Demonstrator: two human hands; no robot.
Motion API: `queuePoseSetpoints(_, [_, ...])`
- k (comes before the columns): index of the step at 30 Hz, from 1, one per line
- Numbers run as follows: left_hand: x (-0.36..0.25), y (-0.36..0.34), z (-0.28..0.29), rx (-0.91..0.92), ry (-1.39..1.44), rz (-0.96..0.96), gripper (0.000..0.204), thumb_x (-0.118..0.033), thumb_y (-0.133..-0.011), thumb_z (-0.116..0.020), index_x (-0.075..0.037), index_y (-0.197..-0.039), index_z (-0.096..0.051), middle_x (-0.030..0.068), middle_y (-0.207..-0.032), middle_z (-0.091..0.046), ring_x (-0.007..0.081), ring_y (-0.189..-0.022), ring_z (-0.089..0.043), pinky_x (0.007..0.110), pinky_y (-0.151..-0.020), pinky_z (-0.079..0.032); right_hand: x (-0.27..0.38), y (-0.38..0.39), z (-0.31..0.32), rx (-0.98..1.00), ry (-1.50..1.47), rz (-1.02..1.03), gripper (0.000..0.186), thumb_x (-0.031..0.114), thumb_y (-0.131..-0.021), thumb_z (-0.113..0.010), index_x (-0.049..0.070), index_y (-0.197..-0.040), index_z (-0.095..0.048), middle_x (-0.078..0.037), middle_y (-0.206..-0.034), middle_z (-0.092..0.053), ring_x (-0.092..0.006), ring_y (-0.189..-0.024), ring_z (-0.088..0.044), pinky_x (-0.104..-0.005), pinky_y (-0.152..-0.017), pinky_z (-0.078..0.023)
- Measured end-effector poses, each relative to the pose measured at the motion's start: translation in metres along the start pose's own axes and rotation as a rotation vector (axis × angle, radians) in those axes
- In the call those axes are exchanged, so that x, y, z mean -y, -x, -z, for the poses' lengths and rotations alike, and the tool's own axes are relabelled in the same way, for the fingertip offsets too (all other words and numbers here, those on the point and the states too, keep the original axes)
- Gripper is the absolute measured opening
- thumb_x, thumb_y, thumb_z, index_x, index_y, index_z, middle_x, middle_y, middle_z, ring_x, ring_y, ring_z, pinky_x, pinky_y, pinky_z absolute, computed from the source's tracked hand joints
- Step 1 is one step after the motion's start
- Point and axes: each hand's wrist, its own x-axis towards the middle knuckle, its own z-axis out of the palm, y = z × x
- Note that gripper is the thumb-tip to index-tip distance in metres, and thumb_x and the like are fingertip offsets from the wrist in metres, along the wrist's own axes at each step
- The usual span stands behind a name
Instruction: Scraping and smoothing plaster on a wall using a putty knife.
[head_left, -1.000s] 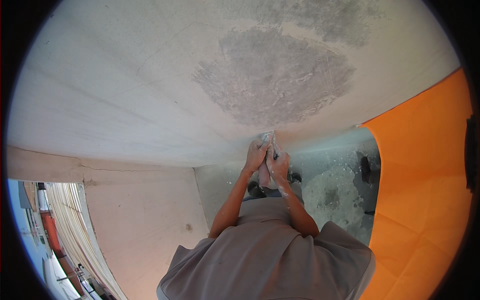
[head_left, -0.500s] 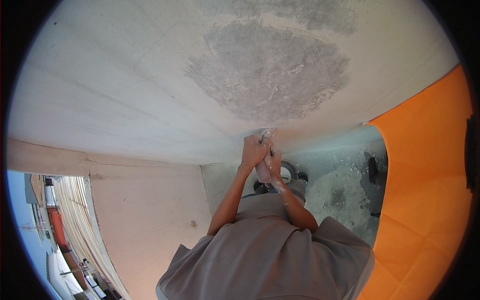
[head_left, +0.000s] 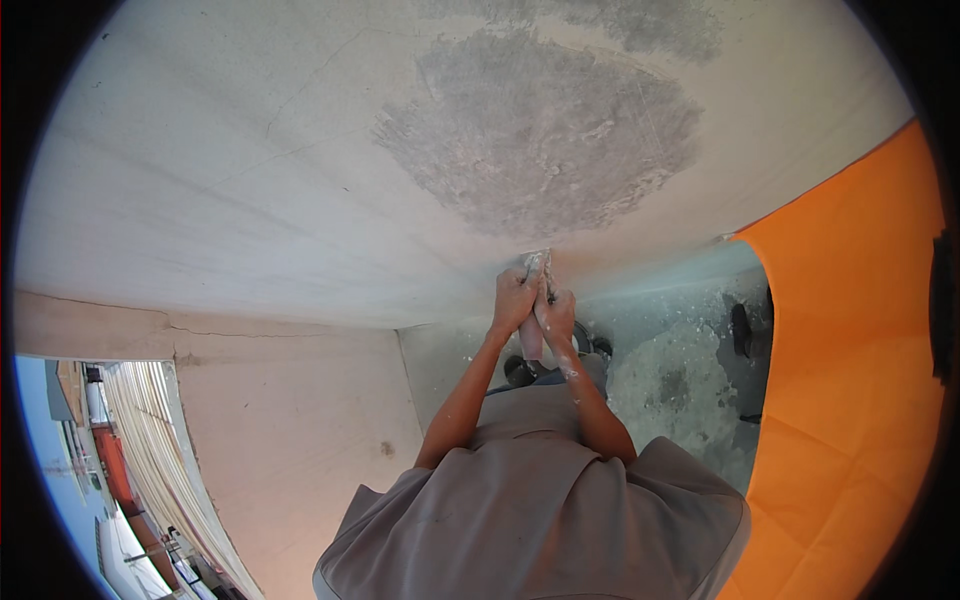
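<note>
My left hand and my right hand are closed side by side around a dusty scraper. Its flat front end, smeared with white, meets the wall just under a rough grey patch. A thick pinkish-brown handle sticks out below my fingers, toward my body. White dust marks my right wrist and hand. How the fingers wrap the tool's near side is partly hidden.
An orange sheet hangs on the right. Below lies a grey floor spattered with white, with dark shoes at my feet. A low pinkish wall stands on the left, beside an opening onto buildings outside.
Both hands have shifted slightly to the right with the scraper, its end still at the wall. My right hand has turned a little outward. The view has tilted slightly.
</note>
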Motion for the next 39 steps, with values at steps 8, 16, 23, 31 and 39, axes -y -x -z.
queuePoseSetpoints(8, [-0.042,0.006,0.022,0.036,-0.175,0.056,0.050,-0.040,-0.097,-0.064,0.004,-0.076,-0.075,0.0221,-0.063,-0.067,0.0284,-0.057,-0.069,0.041,-0.061,-0.053,-0.013,0.014,-0.034,0.106,-0.501,-0.069,0.041,0.037,-0.102,-0.061,-0.002,-0.110,-0.070,-0.004,-0.089,-0.070,-0.0122,-0.083,-0.064,-0.0317,-0.073,-0.053])
queuePoseSetpoints(16, [-0.026,-0.007,0.025,0.004,-0.519,-0.091,0.049,-0.041,-0.097,-0.063,0.001,-0.074,-0.075,0.0226,-0.065,-0.067,0.0354,-0.060,-0.069,0.043,-0.063,-0.055,-0.025,0.015,-0.052,0.267,-1.036,-0.229,0.029,0.023,-0.101,-0.063,0.004,-0.122,-0.059,-0.001,-0.112,-0.062,-0.0118,-0.102,-0.063,-0.0287,-0.084,-0.053])
queuePoseSetpoints(23, [0.013,-0.007,-0.006,0.075,0.074,0.003,0.054,-0.039,-0.104,-0.058,0.003,-0.074,-0.072,0.0126,-0.061,-0.066,0.0159,-0.057,-0.062,0.037,-0.060,-0.049,0.011,-0.010,0.007,0.063,-0.046,-0.148,0.037,0.033,-0.101,-0.061,-0.001,-0.113,-0.072,-0.018,-0.089,-0.075,-0.0209,-0.079,-0.071,-0.0376,-0.074,-0.055])
queuePoseSetpoints(31, [0.018,-0.003,-0.046,0.007,0.504,0.034,0.054,-0.035,-0.105,-0.056,0.005,-0.071,-0.066,0.0154,-0.058,-0.059,0.0149,-0.055,-0.055,0.038,-0.056,-0.045,0.015,-0.016,0.036,-0.094,0.398,0.191,0.035,0.032,-0.098,-0.061,0.003,-0.111,-0.075,-0.025,-0.093,-0.072,-0.0465,-0.086,-0.070,-0.0513,-0.078,-0.055])
queuePoseSetpoints(39, [-0.004,-0.004,-0.014,0.010,0.028,0.101,0.048,-0.034,-0.102,-0.061,0.005,-0.077,-0.074,0.0154,-0.067,-0.070,0.0179,-0.064,-0.067,0.035,-0.066,-0.052,0.012,-0.007,0.011,-0.063,0.060,0.029,0.034,0.028,-0.100,-0.063,-0.004,-0.102,-0.072,-0.021,-0.082,-0.072,-0.0255,-0.075,-0.071,-0.0392,-0.071,-0.054])
